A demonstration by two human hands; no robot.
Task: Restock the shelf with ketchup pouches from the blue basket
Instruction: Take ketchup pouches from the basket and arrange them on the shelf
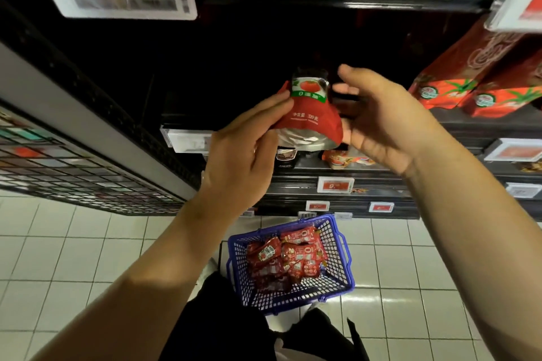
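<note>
Holding: a red, soft foil ketchup pouch with a silver base and a green-banded tomato label (309, 110) is raised in front of the dark black shelf (469, 121), level with its front edge and not yet set down.
Pouch position: upright, cap end toward the dark shelf bay, silver base toward the camera, between both hands.
Progress: judged early to midway; the bay directly behind the pouch looks dark and unfilled, while tall red stand-up tomato packs (481, 82) already fill the same shelf to the right.
Left to do: a heap of small red pouches (286, 261) lies in the blue plastic mesh basket (337, 284) on the white tiled floor (73, 258), so many placements appear to remain.
Left hand (243, 155): fingers stretched along the pouch's left edge, pinching it; the thumb's hold is hidden.
Right hand (378, 120): spread and relaxed, palm facing the pouch, near its right side; contact at the lower corner cannot be told.
Surroundings: white electronic price tags (335, 184) line the lower shelf edges; a black wire rack (73, 173) stands at left.
</note>
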